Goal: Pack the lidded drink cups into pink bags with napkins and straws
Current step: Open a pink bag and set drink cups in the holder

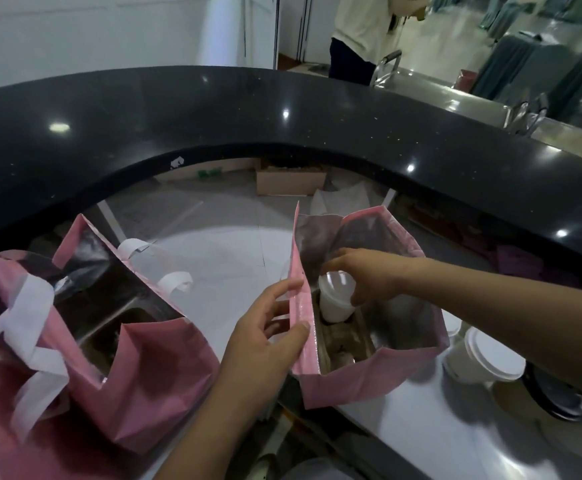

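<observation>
A pink bag with a silver lining stands open on the steel counter at centre right. My right hand reaches into it from the right and grips a white lidded drink cup by its clear lid, inside the bag's far end. My left hand pinches the bag's left wall, thumb inside and fingers outside. A second pink bag with white handles stands open on the left; its contents are too dark to make out. Two more white lidded cups stand on the counter to the right of the first bag.
A curved black raised counter runs behind the bags. A person stands beyond it at the top. A cardboard box sits behind the glass. A dark round object lies at the right edge beside the cups.
</observation>
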Demonstrator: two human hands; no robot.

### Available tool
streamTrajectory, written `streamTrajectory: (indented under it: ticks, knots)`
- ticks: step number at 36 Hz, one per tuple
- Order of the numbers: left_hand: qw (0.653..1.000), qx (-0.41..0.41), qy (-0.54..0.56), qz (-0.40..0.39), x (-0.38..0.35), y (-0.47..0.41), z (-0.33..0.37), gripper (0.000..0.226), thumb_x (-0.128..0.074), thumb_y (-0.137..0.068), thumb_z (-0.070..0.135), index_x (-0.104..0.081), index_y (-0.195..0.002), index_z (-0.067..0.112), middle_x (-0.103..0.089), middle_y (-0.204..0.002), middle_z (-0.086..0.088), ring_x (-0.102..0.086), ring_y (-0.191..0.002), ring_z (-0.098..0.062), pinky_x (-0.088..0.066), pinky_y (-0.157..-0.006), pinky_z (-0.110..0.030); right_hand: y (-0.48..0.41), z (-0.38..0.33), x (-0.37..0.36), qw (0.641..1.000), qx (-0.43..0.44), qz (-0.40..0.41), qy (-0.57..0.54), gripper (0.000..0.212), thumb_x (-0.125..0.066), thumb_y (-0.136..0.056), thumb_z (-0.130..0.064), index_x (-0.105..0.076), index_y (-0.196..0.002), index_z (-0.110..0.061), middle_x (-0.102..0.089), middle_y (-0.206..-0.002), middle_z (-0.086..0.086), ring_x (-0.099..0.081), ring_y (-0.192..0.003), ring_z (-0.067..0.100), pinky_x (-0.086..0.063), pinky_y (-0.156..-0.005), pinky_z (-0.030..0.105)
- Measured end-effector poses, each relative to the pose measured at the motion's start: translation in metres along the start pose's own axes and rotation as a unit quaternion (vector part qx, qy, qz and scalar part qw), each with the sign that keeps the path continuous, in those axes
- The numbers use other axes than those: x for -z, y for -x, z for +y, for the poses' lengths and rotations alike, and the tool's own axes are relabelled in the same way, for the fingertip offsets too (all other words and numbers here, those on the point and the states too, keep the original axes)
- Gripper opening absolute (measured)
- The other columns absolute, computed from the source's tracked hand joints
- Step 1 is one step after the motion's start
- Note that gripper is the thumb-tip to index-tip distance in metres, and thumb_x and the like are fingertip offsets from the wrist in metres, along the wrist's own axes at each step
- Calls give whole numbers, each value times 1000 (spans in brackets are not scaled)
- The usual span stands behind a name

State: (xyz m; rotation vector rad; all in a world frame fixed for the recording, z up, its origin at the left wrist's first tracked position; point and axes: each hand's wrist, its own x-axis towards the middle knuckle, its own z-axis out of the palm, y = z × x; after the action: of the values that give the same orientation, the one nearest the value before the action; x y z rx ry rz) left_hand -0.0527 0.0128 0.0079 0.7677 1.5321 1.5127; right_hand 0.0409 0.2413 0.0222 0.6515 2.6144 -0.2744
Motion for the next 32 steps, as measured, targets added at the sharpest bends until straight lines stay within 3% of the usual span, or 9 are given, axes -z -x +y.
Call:
streamTrajectory:
  ticks: [12,16,24,29,32]
  knots:
    - [1000,-9,-4,1,-4,-2,-1,52,-65,-90,4,-64,-114,51,-67,-112,9,-65,-101,-11,-56,-78,-25,-12,2,-6,1000,16,11,-3,72,-79,-79,-16,-48,-143,-29,-47,-145,-3,-48,-130,21,-47,-100,32]
    - [1000,0,-13,2,-8,-2,0,51,-65,-90,6,-63,-115,51,-66,-117,10,-65,-106,-12,-59,-84,-32,-15,3,-18,1000,23,-3,8,75,-77,-80,-13,-45,-146,-28,-46,-146,-1,-47,-132,23,-48,-103,36]
    - [1000,3,-7,25,-19,0,3,50,-62,-91,2,-66,-114,47,-68,-113,5,-68,-96,-10,-55,-72,-23,-24,4,-20,999,41,-6,26,76,-79,-80,-15,-45,-146,-27,-47,-145,0,-48,-131,24,-49,-102,36]
    - [999,7,-6,36,-28,0,6,49,-60,-92,2,-66,-115,45,-68,-116,2,-67,-99,-13,-56,-72,-24,-21,8,-22,999,43,-13,13,76,-75,-83,-12,-40,-149,-28,-42,-151,-1,-43,-136,24,-44,-107,37]
    - [999,17,-3,44,-34,0,7,48,-60,-93,3,-66,-116,44,-67,-118,1,-66,-103,-18,-58,-75,-27,-20,9,-24,998,51,-20,10,82,-78,-80,-21,-37,-151,-33,-42,-151,-3,-44,-136,24,-45,-107,41]
